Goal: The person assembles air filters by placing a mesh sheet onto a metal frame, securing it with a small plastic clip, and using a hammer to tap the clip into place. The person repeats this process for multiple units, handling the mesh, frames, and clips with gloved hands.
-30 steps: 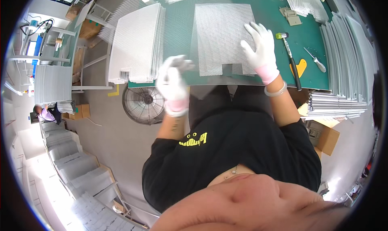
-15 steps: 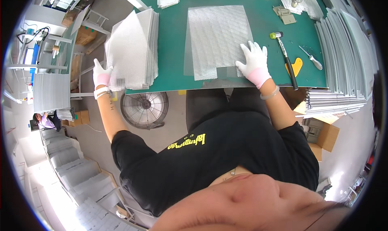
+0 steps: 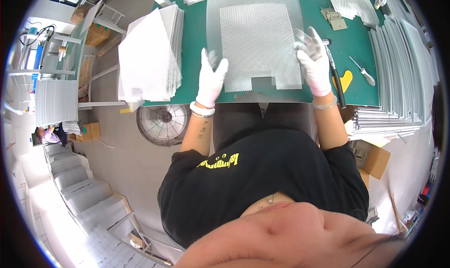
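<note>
Two hands [image 3: 211,82] flank mesh [image 3: 258,43]; yellow lettering [image 3: 232,160] marks shirt [image 3: 267,162].

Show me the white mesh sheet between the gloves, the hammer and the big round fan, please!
mesh sheet [image 3: 260,45]: head view, middle of its netting
hammer [image 3: 336,79]: head view, upper part of its black handle
fan [image 3: 166,118]: head view, round hub in the middle

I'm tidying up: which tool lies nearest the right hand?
The hammer, black-handled, just beside the right hand; the yellow piece and screwdriver lie farther away.
</note>
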Motion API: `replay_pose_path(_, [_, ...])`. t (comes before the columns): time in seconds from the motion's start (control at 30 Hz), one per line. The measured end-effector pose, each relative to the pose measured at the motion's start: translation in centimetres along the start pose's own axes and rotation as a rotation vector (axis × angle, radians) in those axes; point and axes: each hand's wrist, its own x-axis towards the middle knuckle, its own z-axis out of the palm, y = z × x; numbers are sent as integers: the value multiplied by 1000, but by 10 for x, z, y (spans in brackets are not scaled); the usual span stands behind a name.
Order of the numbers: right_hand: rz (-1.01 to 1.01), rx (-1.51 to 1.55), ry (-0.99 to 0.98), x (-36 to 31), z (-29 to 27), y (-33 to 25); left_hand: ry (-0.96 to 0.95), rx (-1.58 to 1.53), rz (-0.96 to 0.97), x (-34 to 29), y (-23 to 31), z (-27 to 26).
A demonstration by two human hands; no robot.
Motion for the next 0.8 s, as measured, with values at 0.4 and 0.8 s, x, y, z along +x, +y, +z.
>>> replay_pose_path(0.4, [-144,-1281,-108,-14,-14,6,15,367,44,-28,45,20])
replay_pose_path(0.8, [-128,-1376,-148,-17,-25,28,-64,718,197,-21,8,23])
